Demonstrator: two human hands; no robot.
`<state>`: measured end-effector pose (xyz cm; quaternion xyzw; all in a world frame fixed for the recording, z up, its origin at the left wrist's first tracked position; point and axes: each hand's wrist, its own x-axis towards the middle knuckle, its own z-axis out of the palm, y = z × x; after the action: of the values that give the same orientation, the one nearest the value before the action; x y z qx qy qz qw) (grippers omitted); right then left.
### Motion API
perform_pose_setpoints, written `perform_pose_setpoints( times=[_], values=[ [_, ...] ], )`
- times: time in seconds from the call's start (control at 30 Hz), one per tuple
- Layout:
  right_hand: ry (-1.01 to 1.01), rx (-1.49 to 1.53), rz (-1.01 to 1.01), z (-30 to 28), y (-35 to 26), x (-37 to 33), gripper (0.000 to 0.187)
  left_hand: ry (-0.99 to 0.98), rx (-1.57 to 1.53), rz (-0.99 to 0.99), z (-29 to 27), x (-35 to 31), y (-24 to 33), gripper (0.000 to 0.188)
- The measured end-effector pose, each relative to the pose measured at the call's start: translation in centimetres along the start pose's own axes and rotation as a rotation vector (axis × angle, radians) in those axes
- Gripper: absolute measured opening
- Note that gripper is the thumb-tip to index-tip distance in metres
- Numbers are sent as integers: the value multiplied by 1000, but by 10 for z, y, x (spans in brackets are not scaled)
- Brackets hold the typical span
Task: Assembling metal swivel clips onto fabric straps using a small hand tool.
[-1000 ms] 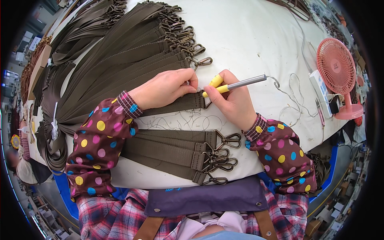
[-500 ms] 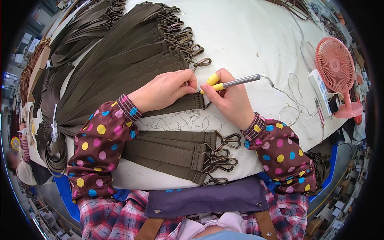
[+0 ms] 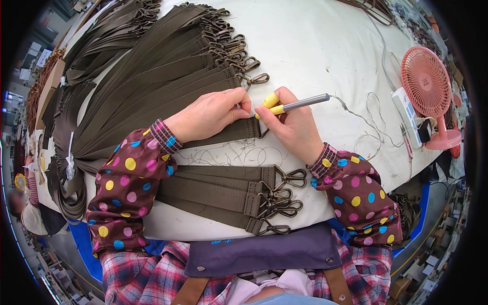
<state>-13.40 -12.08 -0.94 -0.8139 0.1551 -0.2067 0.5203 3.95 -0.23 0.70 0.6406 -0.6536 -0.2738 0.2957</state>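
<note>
Currently, left hand [image 3: 209,115] is pinching its fingertips together at a dark strap's [image 3: 223,135] end on the white counter [image 3: 325,56]; cannot tell what they're holding. Right hand [image 3: 296,129], just beside, is gripping a yellow-and-grey pen-shaped tool [image 3: 306,102], which is pointing toward the strap.

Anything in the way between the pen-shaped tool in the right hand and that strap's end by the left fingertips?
Nothing visible blocks it: the right hand holds the pen-shaped tool with its tip close to the strap's end. The left hand is pinched just beside the tip, and the lower straps lie clear.
</note>
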Motion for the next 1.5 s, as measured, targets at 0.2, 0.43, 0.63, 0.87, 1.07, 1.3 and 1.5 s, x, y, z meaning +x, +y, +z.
perform_pose_setpoints(
  times=[0.2, 0.43, 0.63, 0.87, 1.07, 1.3, 1.5],
  values=[
    [78, 84, -28, -2, 6, 0, 25, 25, 35, -166, -6, -4, 19, 16],
    [60, 223, 86, -2, -7, 9, 22, 47, 156, -168, 5, -11, 10, 22],
    [36, 117, -35, 5, -5, 5, 21, 166, 159, -101, 9, -18, 4, 19],
    [51, 43, -51, 6, 1, 5, 22, 221, -182, -218, 12, -12, 6, 16],
    [9, 32, -45, 6, 2, 5, 20, 203, -264, -290, 11, -11, 7, 18],
    [7, 17, -35, 6, 1, 5, 20, 197, -281, -287, 11, -11, 8, 18],
    [7, -9, -51, 6, 2, 6, 20, 190, -284, -295, 11, -10, 7, 18]
  ],
)
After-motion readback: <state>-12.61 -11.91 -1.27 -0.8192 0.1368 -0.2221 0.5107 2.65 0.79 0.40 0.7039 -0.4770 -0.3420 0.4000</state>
